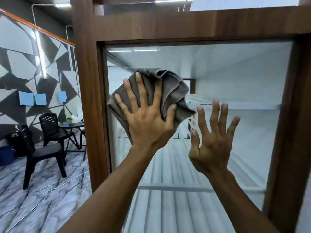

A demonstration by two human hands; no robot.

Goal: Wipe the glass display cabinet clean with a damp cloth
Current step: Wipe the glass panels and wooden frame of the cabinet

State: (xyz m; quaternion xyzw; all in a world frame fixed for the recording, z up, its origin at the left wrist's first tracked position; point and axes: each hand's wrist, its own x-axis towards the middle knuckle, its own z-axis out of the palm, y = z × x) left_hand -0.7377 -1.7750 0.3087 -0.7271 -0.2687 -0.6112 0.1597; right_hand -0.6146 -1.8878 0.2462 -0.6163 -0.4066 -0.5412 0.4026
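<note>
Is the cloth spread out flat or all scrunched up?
Scrunched up. The cloth bunches in thick folds beside the left hand, which presses it on the glass.

Bare glass inside wooden frame

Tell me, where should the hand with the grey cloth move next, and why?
Probably slide the left hand and its cloth downward along the glass: it sits high by the wooden frame, and the right hand blocks sideways travel.
</note>
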